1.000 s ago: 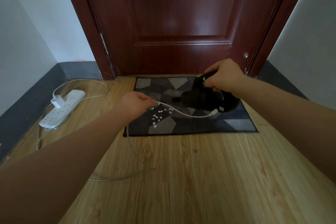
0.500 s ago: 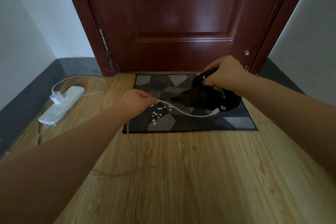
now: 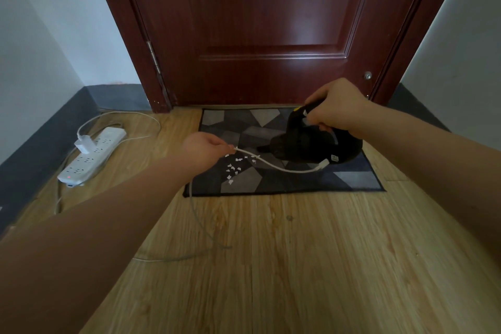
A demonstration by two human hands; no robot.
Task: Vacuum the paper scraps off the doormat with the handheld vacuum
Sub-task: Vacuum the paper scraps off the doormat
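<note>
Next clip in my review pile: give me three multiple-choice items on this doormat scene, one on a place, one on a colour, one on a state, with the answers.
1. Where do the paper scraps lie?
A. On the left part of the doormat
B. On the bare wood floor
C. On the power strip

2. What colour is the handheld vacuum?
A. White
B. Black
C. Red

3. What is the left hand doing?
A. Resting flat on the floor
B. Pushing the door
C. Pinching the white cable

Answers:
1 A: the white bits sit on the mat's grey patches, left of the vacuum.
2 B: the body under the right hand is black.
3 C: the cable runs from the closed fingers across the mat to the vacuum's rear end.
</note>
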